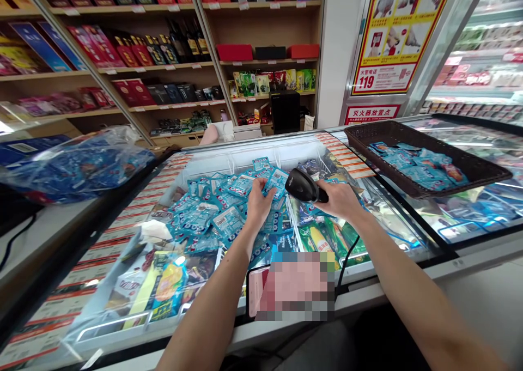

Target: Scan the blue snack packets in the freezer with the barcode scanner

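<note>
My right hand (338, 199) is wrapped round the handle of a black barcode scanner (301, 186), whose head points left. Between the thumb and fingers of my left hand (259, 201) is a small blue packet (278, 180) with a printed label side up. The scanner's head is close to this packet, just to its right. Beneath and around my left hand spreads a loose heap of similar blue packets (200, 218) on the glass top of a chest freezer (155, 169). A black cable (347, 256) hangs below my right hand.
A brown basket (392, 134) with more blue packets stands at the right. On the left lies a clear plastic bag (81, 164) of blue items. A phone (254, 292), partly blurred out, rests at the freezer's near edge. Stocked shelves (163, 68) stand behind.
</note>
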Demonstrator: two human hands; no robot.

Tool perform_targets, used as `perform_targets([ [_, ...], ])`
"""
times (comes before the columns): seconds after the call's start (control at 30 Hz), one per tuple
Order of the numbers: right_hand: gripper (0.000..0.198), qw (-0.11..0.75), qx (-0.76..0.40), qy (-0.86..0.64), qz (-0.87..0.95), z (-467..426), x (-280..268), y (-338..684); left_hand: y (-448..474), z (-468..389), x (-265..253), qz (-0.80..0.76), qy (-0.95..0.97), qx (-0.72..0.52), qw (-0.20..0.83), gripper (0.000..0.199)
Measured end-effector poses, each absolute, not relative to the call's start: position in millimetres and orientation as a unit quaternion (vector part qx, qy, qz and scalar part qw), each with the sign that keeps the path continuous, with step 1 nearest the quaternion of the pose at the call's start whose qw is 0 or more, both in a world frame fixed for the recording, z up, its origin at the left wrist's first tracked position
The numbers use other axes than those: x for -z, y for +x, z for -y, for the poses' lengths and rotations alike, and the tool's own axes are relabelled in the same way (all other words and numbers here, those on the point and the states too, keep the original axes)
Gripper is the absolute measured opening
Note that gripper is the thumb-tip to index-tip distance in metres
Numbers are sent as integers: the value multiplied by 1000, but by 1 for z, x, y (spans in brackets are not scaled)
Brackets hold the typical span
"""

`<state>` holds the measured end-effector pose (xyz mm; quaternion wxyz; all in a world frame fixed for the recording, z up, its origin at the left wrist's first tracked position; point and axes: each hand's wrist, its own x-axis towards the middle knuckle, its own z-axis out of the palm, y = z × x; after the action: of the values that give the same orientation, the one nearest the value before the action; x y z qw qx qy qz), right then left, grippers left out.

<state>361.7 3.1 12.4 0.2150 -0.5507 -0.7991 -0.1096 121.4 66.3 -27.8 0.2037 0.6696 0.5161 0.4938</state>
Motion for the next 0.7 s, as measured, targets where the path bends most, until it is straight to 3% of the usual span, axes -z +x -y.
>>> perform_targets([
  [0.7,38,199,93,-530,819,1,-18,359,124,-62,27,-513,701,-470,157,23],
])
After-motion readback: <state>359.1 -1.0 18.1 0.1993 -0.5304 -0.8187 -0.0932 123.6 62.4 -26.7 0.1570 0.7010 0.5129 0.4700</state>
